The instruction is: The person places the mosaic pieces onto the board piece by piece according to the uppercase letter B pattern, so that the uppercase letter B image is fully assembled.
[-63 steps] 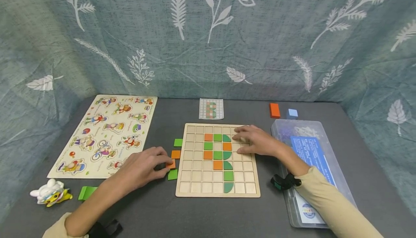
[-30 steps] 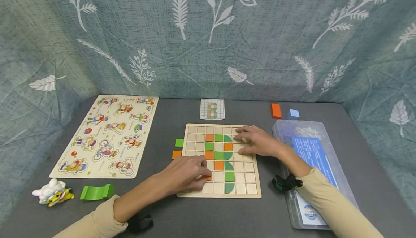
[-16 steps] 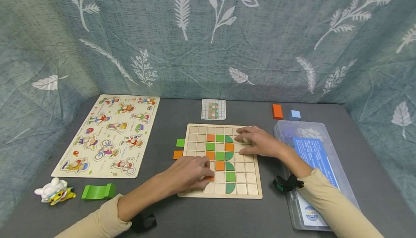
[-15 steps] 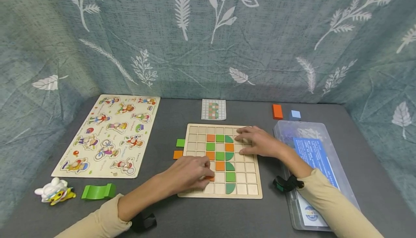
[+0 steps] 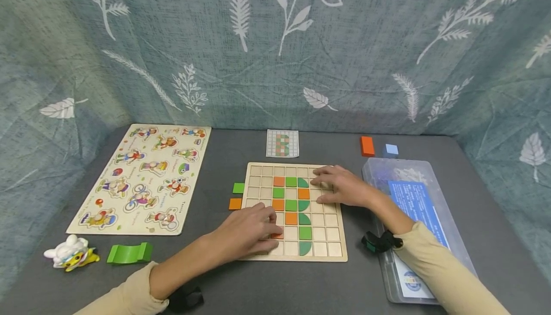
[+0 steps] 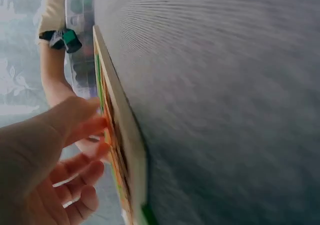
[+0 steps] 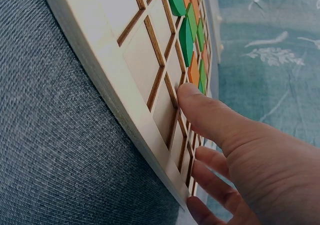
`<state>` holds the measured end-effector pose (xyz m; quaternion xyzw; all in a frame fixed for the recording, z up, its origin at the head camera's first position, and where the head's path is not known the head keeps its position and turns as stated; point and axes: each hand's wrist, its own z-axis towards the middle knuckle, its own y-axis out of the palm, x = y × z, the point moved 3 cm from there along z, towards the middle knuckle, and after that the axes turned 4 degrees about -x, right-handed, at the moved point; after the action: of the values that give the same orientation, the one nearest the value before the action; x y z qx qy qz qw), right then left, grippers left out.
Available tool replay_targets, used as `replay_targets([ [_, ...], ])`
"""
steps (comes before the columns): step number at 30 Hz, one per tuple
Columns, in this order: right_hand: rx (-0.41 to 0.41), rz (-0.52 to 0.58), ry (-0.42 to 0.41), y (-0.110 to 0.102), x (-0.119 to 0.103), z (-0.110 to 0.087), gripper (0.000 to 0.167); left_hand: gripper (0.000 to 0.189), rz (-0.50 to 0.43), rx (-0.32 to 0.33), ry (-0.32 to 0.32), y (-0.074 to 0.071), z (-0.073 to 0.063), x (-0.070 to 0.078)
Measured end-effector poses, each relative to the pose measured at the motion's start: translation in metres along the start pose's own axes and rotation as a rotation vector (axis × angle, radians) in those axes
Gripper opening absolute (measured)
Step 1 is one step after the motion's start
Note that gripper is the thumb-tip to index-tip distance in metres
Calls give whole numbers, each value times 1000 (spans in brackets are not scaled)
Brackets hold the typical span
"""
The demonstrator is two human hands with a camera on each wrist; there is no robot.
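A wooden grid board [image 5: 327, 259] lies on the table with orange square tiles [image 5: 291, 218], green square tiles [image 5: 305, 233] and dark green rounded tiles [image 5: 304, 248] in its cells. My left hand [image 5: 247, 231] is over the board's lower left, fingertips at an orange tile [image 5: 280, 236] that lies in a cell; thumb and forefinger stand apart. In the left wrist view, the fingers of that hand [image 6: 70, 155] are loosely bent at the board's edge. My right hand [image 5: 342, 187] rests on the board's upper right with spread fingers, its thumb [image 7: 205, 110] touching the grid.
Left of the board lie a loose green tile [image 5: 238, 188] and an orange tile [image 5: 235, 203]. A pattern card [image 5: 282, 143] is behind it. A plastic case [image 5: 413, 229] stands right, a picture puzzle [image 5: 142, 181] left. A green block [image 5: 130, 254] and toy figure [image 5: 72, 254] sit front left.
My left hand has carried an orange tile from beside the board onto its lower left. Since half a second ago, its thumb and forefinger have spread from the tile. My right hand stays put.
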<state>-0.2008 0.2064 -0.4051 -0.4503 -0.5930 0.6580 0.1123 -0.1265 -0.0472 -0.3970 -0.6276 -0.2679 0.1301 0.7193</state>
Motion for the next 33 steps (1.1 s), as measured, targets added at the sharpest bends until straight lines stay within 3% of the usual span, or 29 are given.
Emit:
replay_targets([
  [3,-2,-2,-1,-1,1,0,46,22,-77,57,-58,-5,-5,-12],
  [7,-1,0,-1,-1,0,1,46,26,-206,143,-209,-21,-17,-45],
  [10,0,3,6,-3,0,0,46,27,-342,147,-319,-26,-27,-74],
  [13,-7,6,8,-3,-1,0,46,28,-468,132,-375,-23,-39,-91],
  [19,-11,16,20,-2,-1,-1,47,28,-564,110,-386,-13,-47,-98],
  [23,-15,13,23,-1,1,0,47,29,-583,108,-386,-10,-48,-98],
  [29,-10,6,19,-1,1,-1,47,28,-600,42,-372,-5,-50,-99],
  [33,-15,7,13,-2,1,-1,47,28,-599,33,-356,-3,-52,-98],
])
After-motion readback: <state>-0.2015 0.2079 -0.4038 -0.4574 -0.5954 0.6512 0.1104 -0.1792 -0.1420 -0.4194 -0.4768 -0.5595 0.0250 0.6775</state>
